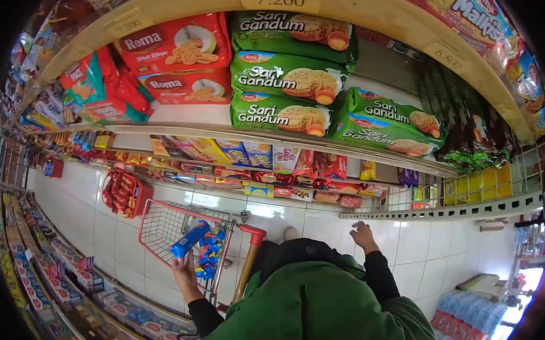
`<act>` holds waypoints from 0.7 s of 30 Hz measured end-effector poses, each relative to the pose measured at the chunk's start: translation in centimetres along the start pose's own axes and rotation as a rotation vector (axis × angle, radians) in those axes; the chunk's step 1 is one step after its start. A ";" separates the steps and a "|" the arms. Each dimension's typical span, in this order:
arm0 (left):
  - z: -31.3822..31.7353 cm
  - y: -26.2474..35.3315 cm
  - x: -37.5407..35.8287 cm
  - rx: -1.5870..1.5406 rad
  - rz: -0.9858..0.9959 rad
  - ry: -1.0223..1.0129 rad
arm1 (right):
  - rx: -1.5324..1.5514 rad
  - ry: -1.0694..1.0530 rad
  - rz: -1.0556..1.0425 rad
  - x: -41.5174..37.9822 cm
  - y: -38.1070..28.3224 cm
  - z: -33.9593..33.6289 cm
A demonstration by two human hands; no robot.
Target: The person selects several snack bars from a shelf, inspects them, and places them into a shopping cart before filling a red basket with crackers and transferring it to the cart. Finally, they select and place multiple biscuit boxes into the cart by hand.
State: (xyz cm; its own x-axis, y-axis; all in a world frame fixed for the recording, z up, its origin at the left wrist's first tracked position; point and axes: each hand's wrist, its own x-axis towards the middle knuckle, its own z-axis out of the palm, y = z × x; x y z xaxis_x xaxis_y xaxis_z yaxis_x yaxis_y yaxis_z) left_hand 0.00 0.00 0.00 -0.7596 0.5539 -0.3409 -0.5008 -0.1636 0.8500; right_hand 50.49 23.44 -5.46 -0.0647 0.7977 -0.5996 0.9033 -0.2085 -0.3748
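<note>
My left hand is closed round the lower end of a long blue packet, over the shopping cart. Several blue and yellow packets lie in the cart beside it. On the right, my right hand is held out over the floor near the shelf, fingers apart and slightly curled, holding nothing. Green Sari Gandum packets and red Roma packets stand on the shelf in front of me.
A red basket of red packets stands on the floor beyond the cart. Low shelves of boxed goods line the left side. Wrapped bottles stand at the lower right. A wire rack borders the right.
</note>
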 end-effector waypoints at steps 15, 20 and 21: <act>14.0 9.2 -9.6 0.016 0.123 -0.610 | 0.816 -0.786 -0.465 -8.1 -19.4 -6.5; 20.4 7.9 -11.4 0.029 0.101 -0.962 | 1.233 -0.886 -0.595 -9.5 -19.4 -8.7; 20.9 7.7 -11.4 0.037 0.090 -0.981 | 1.259 -0.837 -0.586 -9.5 -19.3 -9.0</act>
State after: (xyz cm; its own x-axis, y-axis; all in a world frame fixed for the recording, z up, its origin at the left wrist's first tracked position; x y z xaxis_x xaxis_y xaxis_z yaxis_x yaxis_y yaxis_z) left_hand 13.49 9.44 18.84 -0.1045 0.9751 0.1958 -0.4319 -0.2218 0.8742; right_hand 37.52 24.93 13.83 -0.8380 0.5026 -0.2124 -0.2005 -0.6456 -0.7369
